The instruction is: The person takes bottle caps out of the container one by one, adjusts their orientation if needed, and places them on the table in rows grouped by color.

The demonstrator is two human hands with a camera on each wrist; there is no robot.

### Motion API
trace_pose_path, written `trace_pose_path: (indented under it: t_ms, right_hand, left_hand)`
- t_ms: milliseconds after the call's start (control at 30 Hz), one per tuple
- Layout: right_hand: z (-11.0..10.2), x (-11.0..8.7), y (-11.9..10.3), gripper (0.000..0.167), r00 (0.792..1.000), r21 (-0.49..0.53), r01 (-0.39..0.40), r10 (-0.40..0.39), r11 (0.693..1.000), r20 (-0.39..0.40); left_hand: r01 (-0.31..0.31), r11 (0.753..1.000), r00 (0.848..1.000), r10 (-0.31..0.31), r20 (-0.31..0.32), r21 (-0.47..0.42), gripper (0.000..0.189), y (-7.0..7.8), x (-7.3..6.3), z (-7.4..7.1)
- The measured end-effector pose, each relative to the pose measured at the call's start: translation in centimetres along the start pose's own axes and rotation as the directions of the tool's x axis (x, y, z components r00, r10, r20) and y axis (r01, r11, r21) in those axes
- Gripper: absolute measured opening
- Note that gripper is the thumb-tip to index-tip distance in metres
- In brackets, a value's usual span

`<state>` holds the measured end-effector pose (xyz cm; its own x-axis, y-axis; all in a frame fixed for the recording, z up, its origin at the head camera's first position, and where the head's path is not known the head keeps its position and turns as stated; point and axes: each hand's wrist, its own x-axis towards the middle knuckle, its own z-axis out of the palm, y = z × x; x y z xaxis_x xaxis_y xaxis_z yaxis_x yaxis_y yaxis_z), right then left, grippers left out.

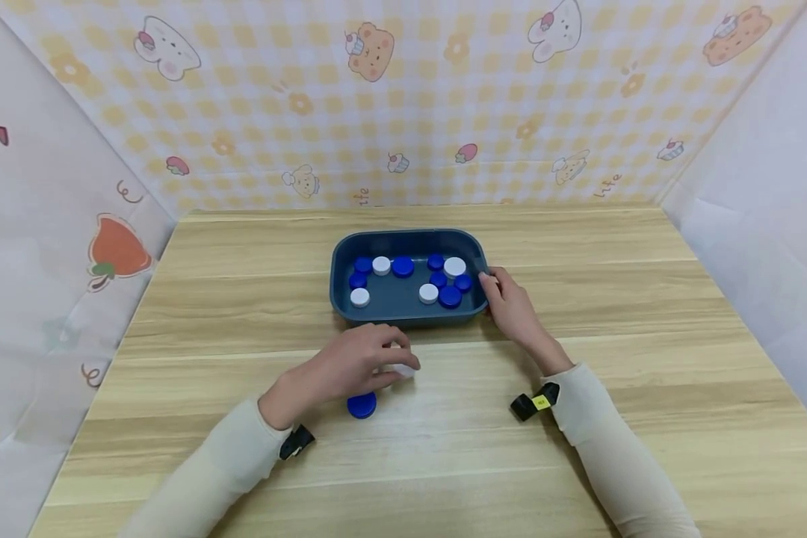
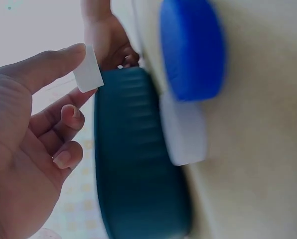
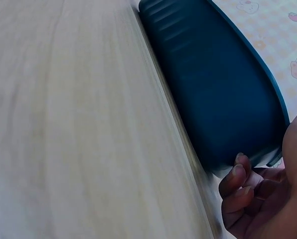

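White cap: pinched between left hand's thumb and finger, over tabletop | tray: just beyond that hand, long axis running left-right | right hand: grips tray's right end

Plain cream sleeves, black wrist devices
Cuffs end behind the hands; a small yellow label marks the right device.

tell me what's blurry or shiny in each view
Head: the tray looks fairly sharp, with a pale sheen on the table; left wrist: the blue disc and the white disc beside it are blurred; right wrist: table grain looks soft.
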<state>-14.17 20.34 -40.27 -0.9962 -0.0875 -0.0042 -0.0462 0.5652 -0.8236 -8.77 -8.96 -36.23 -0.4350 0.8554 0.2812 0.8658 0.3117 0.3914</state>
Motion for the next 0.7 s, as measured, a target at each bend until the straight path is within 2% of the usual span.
trace_pose_path:
  t_ms: [133,367,700]
  right_hand:
    - [0.1,0.0,0.1,0.053,1.000,0.004,-0.008,0.008,1.000,0.006]
    - [0.0,-0.1,0.1,0.055,1.000,-0.011,-0.005,0.005,1.000,-0.006]
    - [0.1,0.4,0.9,0.057,0.993,0.020,0.113,-0.113,0.993,-0.019]
  left_hand:
    - [0.057,0.998,0.998,-0.057,0.028,-0.006,0.020,0.0,-0.6,0.9]
    - [0.099,0.995,0.993,-0.097,0.070,-0.021,0.018,0.0,-0.7,1.7]
    - [0.141,0.988,0.983,-0.147,0.110,0.055,0.019,-0.1,-0.5,1.9]
